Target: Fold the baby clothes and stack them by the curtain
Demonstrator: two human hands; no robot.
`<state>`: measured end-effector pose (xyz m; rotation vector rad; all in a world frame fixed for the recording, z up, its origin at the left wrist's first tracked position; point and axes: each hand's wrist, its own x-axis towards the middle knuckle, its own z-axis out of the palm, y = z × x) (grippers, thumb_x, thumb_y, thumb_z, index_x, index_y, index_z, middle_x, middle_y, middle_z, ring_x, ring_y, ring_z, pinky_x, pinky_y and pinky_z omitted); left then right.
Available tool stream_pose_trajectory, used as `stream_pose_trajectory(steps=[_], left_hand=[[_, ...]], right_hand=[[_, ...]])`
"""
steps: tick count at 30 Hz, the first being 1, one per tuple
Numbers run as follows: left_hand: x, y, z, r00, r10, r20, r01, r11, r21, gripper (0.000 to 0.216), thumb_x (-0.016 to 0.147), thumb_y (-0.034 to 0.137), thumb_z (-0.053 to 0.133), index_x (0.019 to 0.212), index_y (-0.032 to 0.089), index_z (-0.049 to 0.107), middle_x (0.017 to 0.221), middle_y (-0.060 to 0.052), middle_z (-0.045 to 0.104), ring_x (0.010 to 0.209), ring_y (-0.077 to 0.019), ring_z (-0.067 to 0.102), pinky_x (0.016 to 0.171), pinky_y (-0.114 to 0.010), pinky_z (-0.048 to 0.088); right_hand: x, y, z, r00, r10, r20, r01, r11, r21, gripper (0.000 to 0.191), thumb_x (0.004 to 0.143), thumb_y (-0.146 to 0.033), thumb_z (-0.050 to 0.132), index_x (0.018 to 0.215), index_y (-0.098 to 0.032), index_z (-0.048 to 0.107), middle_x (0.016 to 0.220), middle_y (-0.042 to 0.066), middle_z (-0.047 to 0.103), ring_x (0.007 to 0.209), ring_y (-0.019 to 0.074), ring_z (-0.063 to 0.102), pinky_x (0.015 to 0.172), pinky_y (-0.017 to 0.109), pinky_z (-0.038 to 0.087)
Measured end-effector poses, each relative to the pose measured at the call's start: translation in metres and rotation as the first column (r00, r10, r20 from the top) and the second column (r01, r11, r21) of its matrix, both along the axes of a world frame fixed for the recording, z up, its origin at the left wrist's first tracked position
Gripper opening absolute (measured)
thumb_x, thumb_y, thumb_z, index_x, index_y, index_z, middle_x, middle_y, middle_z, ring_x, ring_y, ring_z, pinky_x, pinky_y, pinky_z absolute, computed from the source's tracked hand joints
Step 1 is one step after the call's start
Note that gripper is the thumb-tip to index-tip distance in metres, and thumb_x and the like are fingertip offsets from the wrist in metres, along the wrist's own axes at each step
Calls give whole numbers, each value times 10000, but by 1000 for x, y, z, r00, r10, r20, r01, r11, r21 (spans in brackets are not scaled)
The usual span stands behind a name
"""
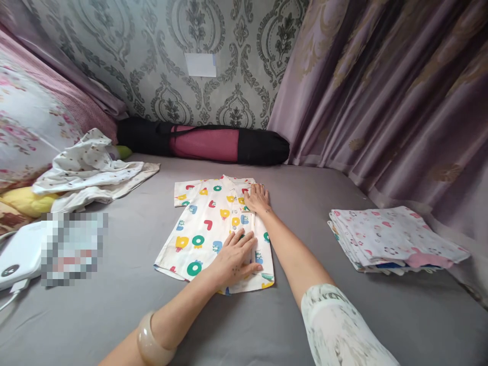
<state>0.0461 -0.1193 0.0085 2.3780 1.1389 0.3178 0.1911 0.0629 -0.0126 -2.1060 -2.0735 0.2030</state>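
A small white short-sleeved shirt (198, 223) with colourful letter prints lies spread on the grey bed sheet (125, 315), its collar pointing away from me. My left hand (236, 256) rests flat on the lower front near the button strip, fingers spread. Farther up, my right hand (257, 197) lies on the upper right part by the shoulder, fingers stretched out, covering most of the sleeve on that side. Neither hand grips the cloth. The left sleeve of the shirt (185, 193) is laid out sideways.
A stack of folded printed cloths (392, 239) sits to the right. On the left are crumpled white cloths (87, 170), a yellow plush thing (30, 202) and a white device (23, 254) with a cable. A black and maroon long bag (206, 143) lies along the wall, beside purple curtains (366, 86).
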Motion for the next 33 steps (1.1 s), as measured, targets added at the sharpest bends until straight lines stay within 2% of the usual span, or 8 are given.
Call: stream_pose_trajectory(steps=[3, 7, 11, 16, 21, 27, 31, 33], left_hand=[[0, -2, 3, 1000, 8, -3, -8, 1000, 16, 647, 878, 591, 581, 1401, 218, 504, 1555, -114, 397, 1484, -369, 218, 1192, -582, 220], [-1, -3, 5, 998, 29, 49, -32, 997, 64, 573, 901, 572, 557, 1350, 215, 537, 1514, -120, 457, 1459, -338, 304, 1183, -557, 268], [-5, 1, -1, 990, 120, 71, -129, 981, 142, 552, 928, 578, 501, 1326, 197, 540, 1514, -145, 450, 1451, -335, 322, 1166, -573, 281], [-13, 6, -8, 982, 181, 54, -188, 966, 179, 534, 903, 592, 537, 1288, 222, 554, 1467, -135, 506, 1433, -339, 352, 1139, -583, 311], [-15, 6, -6, 983, 178, 31, -181, 971, 153, 535, 890, 564, 573, 1279, 197, 556, 1472, -150, 495, 1431, -352, 347, 1136, -592, 309], [-16, 7, -9, 976, 188, 113, -205, 964, 170, 480, 895, 532, 584, 1243, 201, 567, 1429, -143, 542, 1413, -335, 384, 1119, -580, 339], [-19, 9, -9, 956, 220, 192, -259, 943, 207, 329, 956, 411, 501, 1198, 202, 579, 1387, -136, 580, 1386, -309, 432, 1101, -555, 374], [-21, 10, -9, 948, 237, 211, -283, 934, 219, 279, 965, 358, 474, 1172, 208, 586, 1363, -127, 599, 1365, -300, 461, 1094, -536, 391]], right_hand=[[0, 1, -1, 1000, -12, 10, 12, 1000, -11, 656, 1008, -441, 207, 1539, -61, 268, 1625, 154, 216, 1499, 278, 136, 1201, 467, 81], [0, 2, 11, 1000, -2, 6, 3, 998, -66, 649, 1011, -448, 164, 1556, -104, 243, 1637, 148, 173, 1508, 280, 110, 1198, 522, 46], [-11, 1, 22, 993, 119, 14, -119, 993, -14, 606, 1020, -433, 131, 1566, -192, 236, 1653, 106, 129, 1516, 262, 78, 1195, 540, 14], [-26, 0, 13, 990, 138, 34, -135, 987, -87, 603, 1018, -471, 125, 1571, -253, 228, 1658, 63, 123, 1514, 271, 77, 1183, 574, 51], [-27, 1, 6, 990, 129, 53, -125, 989, -74, 600, 1017, -460, 126, 1570, -256, 233, 1655, 55, 147, 1514, 267, 76, 1181, 587, 58], [-29, 2, 17, 991, 133, 28, -129, 985, -114, 605, 1013, -453, 146, 1574, -239, 223, 1658, 70, 120, 1517, 277, 69, 1181, 593, 43], [-40, -1, 22, 966, 259, 16, -258, 965, -38, 617, 1018, -436, 140, 1586, -198, 176, 1660, 55, 93, 1523, 228, 30, 1202, 518, -36], [-45, -3, 20, 947, 320, -9, -320, 945, -65, 625, 1017, -433, 132, 1586, -176, 174, 1659, 39, 99, 1523, 203, 30, 1212, 478, -25]])
